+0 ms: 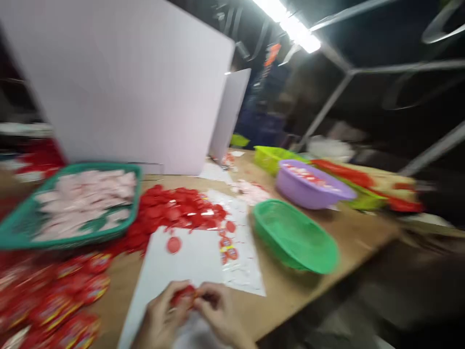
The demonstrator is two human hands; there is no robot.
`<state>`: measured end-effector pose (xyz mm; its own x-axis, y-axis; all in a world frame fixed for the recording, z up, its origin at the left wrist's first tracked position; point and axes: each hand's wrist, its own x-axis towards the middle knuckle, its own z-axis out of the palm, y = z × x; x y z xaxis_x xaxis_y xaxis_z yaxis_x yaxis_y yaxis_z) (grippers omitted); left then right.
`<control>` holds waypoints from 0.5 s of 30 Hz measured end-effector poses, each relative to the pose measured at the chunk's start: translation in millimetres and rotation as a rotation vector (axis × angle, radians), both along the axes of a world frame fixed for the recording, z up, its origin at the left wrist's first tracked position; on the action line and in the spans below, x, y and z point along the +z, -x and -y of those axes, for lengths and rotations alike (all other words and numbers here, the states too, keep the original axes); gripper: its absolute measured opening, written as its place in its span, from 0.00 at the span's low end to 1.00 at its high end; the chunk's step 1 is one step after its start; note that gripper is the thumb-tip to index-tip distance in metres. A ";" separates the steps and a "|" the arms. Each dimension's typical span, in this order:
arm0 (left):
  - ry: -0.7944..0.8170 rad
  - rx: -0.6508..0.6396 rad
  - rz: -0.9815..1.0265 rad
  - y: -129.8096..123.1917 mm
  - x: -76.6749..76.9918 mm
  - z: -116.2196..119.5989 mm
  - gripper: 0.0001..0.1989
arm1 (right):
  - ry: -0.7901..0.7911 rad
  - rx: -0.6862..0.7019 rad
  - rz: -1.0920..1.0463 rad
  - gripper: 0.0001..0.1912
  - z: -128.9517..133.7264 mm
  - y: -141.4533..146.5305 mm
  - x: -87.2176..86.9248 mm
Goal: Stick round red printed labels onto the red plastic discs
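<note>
Across a tan wooden desk (348, 242), a green mesh plastic basket (296, 237) sits beside a white paper sheet (181, 261).
At the sheet's near edge, the left hand (162, 317) and right hand (218, 310) close narrowly, together pinching a small, blurred red foil piece (183, 294).

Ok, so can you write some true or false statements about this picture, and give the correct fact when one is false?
1. The left hand and right hand hold a small red piece over a white sheet. True.
2. The teal basket holds round red pieces. False: it holds pale pink packets, and the round red pieces lie in a pile beside it.
3. The purple basin stands on the wooden table. True.
4. The green mesh basket is left of the white sheet. False: it is to the right.
</note>
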<state>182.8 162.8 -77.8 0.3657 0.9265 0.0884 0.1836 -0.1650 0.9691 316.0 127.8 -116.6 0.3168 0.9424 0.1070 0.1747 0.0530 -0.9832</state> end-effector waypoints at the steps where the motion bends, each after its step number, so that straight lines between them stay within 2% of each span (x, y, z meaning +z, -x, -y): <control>1: -0.005 -0.060 0.014 1.6 4.4 4.5 0.15 | -0.019 0.022 0.010 0.21 3.1 -1.4 3.3; 2: -0.031 -0.091 -0.023 2.1 7.6 7.3 0.12 | -0.007 0.089 0.012 0.20 3.7 -3.5 5.4; 4: -0.098 -0.048 -0.118 1.2 9.9 8.5 0.07 | 0.015 0.199 0.015 0.17 -0.7 -7.5 6.4; 8: -0.119 0.021 -0.269 12.4 9.7 -0.4 0.08 | 0.078 0.401 0.083 0.15 -7.7 -11.9 5.1; 11: -0.131 0.110 -0.443 50.3 16.9 -21.3 0.08 | 0.139 0.325 0.216 0.17 -5.0 -22.9 6.8; 13: -0.201 0.323 -0.614 83.9 21.6 -43.5 0.12 | 0.174 0.255 0.301 0.19 -0.1 -36.2 9.4; 15: -0.279 0.404 -0.797 111.2 22.2 -65.2 0.14 | 0.216 0.263 0.380 0.20 9.1 -52.0 14.7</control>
<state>71.5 228.0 -55.6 0.0689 0.9796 0.1888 0.8712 -0.1513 0.4670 367.9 118.8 -101.9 0.0428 0.9984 -0.0373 0.5299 -0.0544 -0.8463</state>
